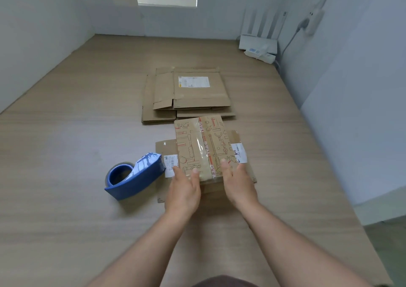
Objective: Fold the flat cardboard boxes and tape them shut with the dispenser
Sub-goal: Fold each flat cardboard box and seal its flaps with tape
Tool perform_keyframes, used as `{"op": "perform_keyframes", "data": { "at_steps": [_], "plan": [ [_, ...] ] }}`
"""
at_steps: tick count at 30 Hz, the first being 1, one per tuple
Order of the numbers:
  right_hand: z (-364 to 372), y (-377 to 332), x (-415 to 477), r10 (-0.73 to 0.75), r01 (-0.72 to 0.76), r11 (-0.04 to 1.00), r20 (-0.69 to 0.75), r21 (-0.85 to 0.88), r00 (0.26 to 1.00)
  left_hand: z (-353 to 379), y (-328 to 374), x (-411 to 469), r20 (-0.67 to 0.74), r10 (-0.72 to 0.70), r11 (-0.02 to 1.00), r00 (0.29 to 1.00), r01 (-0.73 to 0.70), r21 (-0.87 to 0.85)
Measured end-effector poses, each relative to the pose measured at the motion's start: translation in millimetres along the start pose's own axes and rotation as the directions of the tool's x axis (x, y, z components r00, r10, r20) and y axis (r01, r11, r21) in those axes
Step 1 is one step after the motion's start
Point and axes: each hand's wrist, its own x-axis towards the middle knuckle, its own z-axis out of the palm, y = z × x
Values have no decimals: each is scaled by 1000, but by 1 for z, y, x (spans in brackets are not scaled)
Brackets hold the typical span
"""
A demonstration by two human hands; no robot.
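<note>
Tabletop (66,146) of pale wood fills the view, with walls on three sides. A big stack of flat cardboard boxes (175,97) sits toward the far edge, a shipping label (194,81) on top. Just this side of it, near the middle, stands the printed box (189,146). It's folded up, with clear tape (201,149) running down its top seam, and it stands on another flat cardboard sheet (167,148). The blue tape dispenser (136,176) rests left of that sheet, its nose reaching the sheet's left edge. Left hand (184,190) and right hand (238,183) are both at the box's near end, fingers straight, one either side of the tape. They touch it but grip nothing. A white router (257,42) sits in the far right corner.
</note>
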Motion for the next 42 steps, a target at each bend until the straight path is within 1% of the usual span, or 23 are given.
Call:
{"op": "perform_keyframes", "data": {
  "at_steps": [2,4,8,10,12,14,15,16,18,19,21,23,25,27,29,30,32,34,36,37,38,39,42],
  "plan": [
    [0,-6,-3,40,-40,998,4,-57,999,6,5,-2,-32,-63,997,997,65,40],
    [1,-6,-4,35,-35,989,-2,-145,999,11,7,-2,-60,-87,994,994,90,59],
    [-9,3,3,-46,49,983,26,-179,999,6,3,-4,-91,-38,997,995,44,63],
    [-19,6,8,-91,101,981,66,-168,994,0,0,-5,-81,-8,1000,997,8,-5],
    [-32,5,13,-134,159,965,132,-209,982,-7,-2,-6,-61,13,999,998,-15,-31],
    [-47,2,15,-161,232,928,245,-293,956,-12,-3,-6,-9,38,997,999,-37,62],
    [-54,-1,17,-168,277,893,309,-354,936,-14,-3,-5,28,47,985,998,-51,167],
    [-59,-4,18,-176,333,829,355,-449,918,-16,-1,-5,55,48,951,997,-62,302],
    [-63,-8,19,-219,427,623,378,-655,900,-18,4,-5,55,42,854,998,-64,516],
    [-62,-9,20,-253,450,545,373,-707,893,-18,7,-5,46,47,823,998,-64,564],
    [-63,-9,20,-302,480,497,375,-723,877,-19,10,-5,46,53,802,998,-70,593],
    [-65,-5,22,-328,526,511,411,-680,850,-23,5,-2,74,60,816,995,-92,571],
    [-69,-1,25,-330,558,538,452,-632,829,-31,-2,0,133,80,873,988,-133,470],
    [-73,3,27,-309,578,567,500,-586,809,-41,-13,0,236,98,952,967,-161,261],
    [-79,6,29,-292,594,600,545,-536,786,-48,-23,-3,323,131,987,937,-154,47],
    [-80,8,29,-290,599,613,559,-515,777,-49,-26,-5,334,139,990,932,-133,-42],
    [-81,11,28,-298,600,627,559,-497,774,-45,-30,-7,283,132,977,950,-75,-202],
    [-80,11,26,-303,594,638,549,-491,779,-36,-31,-11,115,77,957,990,-41,-289],
    [-78,11,21,-296,596,656,567,-464,768,-29,-31,-14,-70,-12,957,997,-9,-291],
    [-77,12,20,-284,600,662,589,-450,756,-29,-31,-15,-113,-46,964,992,14,-267],
    [-78,12,19,-273,604,665,610,-439,744,-30,-29,-15,-121,-57,975,991,29,-222],
    [-80,13,18,-269,601,677,617,-424,740,-33,-29,-15,-94,-43,986,995,28,-164],
    [-88,10,25,-251,550,737,597,-393,762,-48,-24,-17,66,61,997,996,-58,-45]
  ]
}}
